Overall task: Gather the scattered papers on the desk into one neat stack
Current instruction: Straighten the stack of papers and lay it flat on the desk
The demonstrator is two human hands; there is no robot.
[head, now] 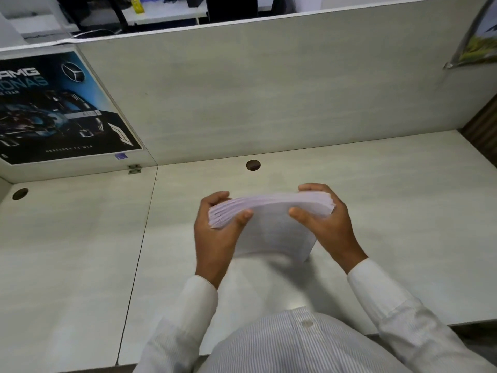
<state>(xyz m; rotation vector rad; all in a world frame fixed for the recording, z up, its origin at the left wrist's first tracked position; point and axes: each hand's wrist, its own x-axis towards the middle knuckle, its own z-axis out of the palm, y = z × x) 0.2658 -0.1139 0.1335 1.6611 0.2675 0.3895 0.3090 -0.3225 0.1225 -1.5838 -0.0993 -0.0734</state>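
Observation:
A thick stack of white papers (271, 224) stands on its lower edge on the pale desk (403, 211), near the middle. Its top edge bows slightly upward. My left hand (215, 238) grips the stack's left end, thumb on the near face and fingers behind. My right hand (328, 224) grips the right end the same way. The front sheet carries faint printed lines. No loose sheets show elsewhere on the desk.
A pale partition wall (269, 90) runs along the back of the desk. A dark racing poster (59, 109) hangs on the left panel. Cable holes sit at the back centre (253, 165) and far left (20, 193). A desk seam (142, 238) runs left of my hands.

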